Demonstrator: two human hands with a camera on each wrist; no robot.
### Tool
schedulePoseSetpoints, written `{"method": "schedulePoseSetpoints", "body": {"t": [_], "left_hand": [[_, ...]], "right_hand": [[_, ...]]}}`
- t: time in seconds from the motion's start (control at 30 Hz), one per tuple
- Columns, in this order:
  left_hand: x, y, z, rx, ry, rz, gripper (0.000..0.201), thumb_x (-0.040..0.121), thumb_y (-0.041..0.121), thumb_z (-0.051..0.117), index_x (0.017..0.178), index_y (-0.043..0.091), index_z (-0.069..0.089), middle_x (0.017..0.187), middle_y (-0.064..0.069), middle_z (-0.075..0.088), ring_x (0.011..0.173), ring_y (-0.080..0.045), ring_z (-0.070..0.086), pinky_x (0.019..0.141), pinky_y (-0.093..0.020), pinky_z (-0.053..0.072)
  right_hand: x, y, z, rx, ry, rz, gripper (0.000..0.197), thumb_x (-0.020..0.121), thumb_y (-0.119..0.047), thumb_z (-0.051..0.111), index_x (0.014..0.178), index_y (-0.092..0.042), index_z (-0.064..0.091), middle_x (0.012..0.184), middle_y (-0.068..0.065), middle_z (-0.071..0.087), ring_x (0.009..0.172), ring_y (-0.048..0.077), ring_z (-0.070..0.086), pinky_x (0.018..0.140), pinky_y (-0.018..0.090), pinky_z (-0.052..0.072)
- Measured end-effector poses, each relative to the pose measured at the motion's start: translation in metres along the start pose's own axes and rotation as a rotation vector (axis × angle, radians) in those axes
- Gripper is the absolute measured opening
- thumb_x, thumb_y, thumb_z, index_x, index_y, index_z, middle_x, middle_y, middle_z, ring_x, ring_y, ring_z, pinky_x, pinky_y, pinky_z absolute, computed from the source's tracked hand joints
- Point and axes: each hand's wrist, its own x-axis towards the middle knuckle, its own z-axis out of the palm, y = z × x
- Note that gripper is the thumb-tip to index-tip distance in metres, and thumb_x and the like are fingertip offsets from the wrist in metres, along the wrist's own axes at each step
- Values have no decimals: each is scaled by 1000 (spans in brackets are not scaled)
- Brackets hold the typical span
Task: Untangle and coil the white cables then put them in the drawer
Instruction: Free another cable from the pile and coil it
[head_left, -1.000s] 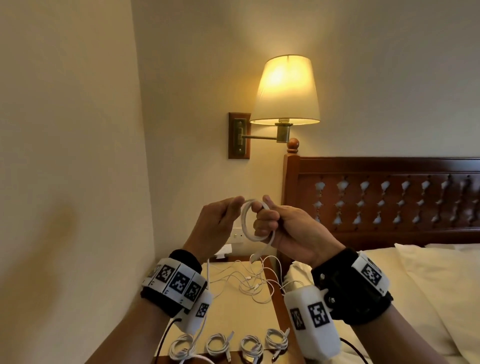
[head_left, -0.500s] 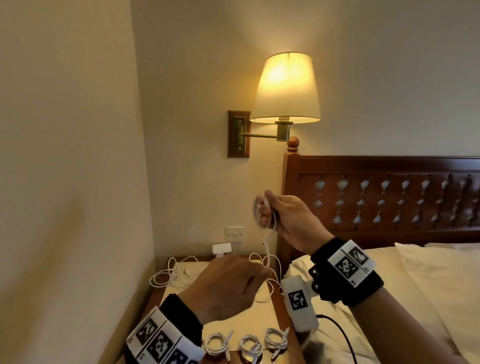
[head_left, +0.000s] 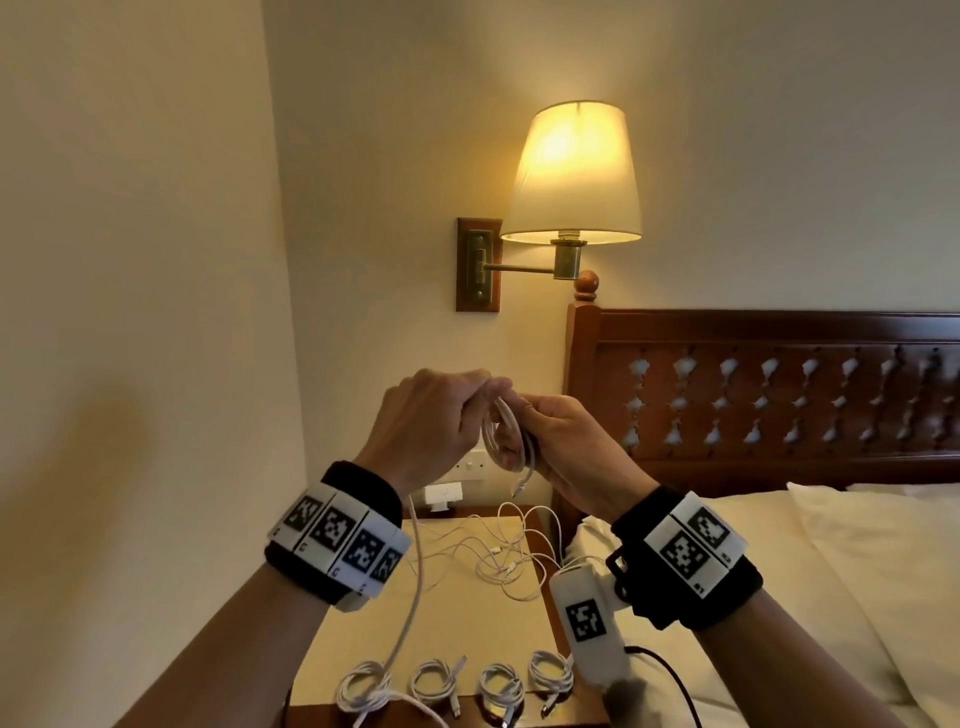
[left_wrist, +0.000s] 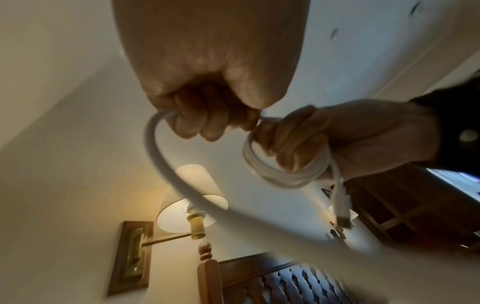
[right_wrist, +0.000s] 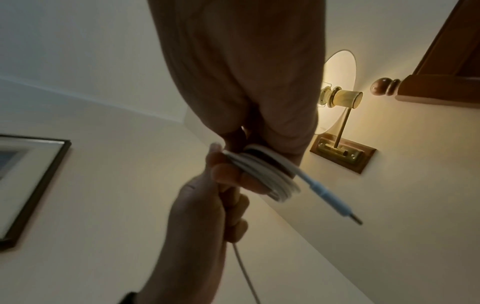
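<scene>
right grip (head_left: 561, 447) pinches cable coil (head_left: 506, 441) | left grip (head_left: 431, 415) clasps its loose run

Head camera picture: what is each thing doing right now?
Lamp: lit.
Cable in hands: partly coiled, tail hanging.
Left hand: grips the cable.
Right hand: holds the coil.
Four coiled cables: lying on the nightstand.
Loose cables: tangled.

We wear a black band (head_left: 363, 483) on each wrist, each carrying white blocks printed with black square markers (head_left: 337, 535). A white camera housing (head_left: 587, 629) with its own marker hangs under our right wrist, a black cable (head_left: 670, 675) trailing from it. Our forearms are bare.
</scene>
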Motion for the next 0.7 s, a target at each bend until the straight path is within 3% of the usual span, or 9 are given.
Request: {"method": "schedulePoseSetpoints", "body": {"t": [0.2, 0.3, 0.4, 0.6, 0.7], "left_hand": [[-2, -17, 16, -279, 34, -86, 49, 91, 64, 35, 62, 27, 49, 50, 10, 42, 48, -10, 40, 50, -27, 36], [-4, -19, 24, -372, 30, -140, 50, 90, 66, 34, 61, 27, 47, 52, 10, 40, 50, -9, 37, 52, -30, 35], [-9, -27, 31, -435, 21, -173, 59, 90, 68, 30, 64, 18, 46, 55, 6, 38, 52, -8, 33, 53, -25, 30], [-52, -43, 54, -449, -16, -249, 41, 99, 50, 32, 66, 28, 41, 56, 13, 39, 54, -5, 36, 54, -17, 30], [-85, -46, 65, -385, -105, -304, 35, 101, 42, 34, 69, 30, 42, 58, 10, 40, 55, -5, 38, 54, -21, 32]], "right_hand": [[-6, -2, -3, 221, -83, 46, 37, 103, -27, 35, 98, -1, 61, 62, 0, 48, 57, 11, 46, 62, 22, 44], [-4, -3, -6, 391, -114, 104, 35, 103, -26, 34, 95, -2, 59, 59, -2, 46, 55, 10, 45, 62, 24, 42], [-1, -1, -9, 575, -166, 132, 33, 102, -25, 35, 94, -1, 58, 57, -2, 45, 51, 10, 45, 58, 24, 47], [4, -1, -23, 764, -134, 106, 29, 100, -23, 35, 92, -3, 55, 56, -4, 46, 50, 8, 47, 55, 22, 48], [3, -10, -32, 741, -44, 53, 24, 94, -23, 41, 91, -4, 54, 56, -4, 44, 50, 7, 45, 54, 20, 48]]}}
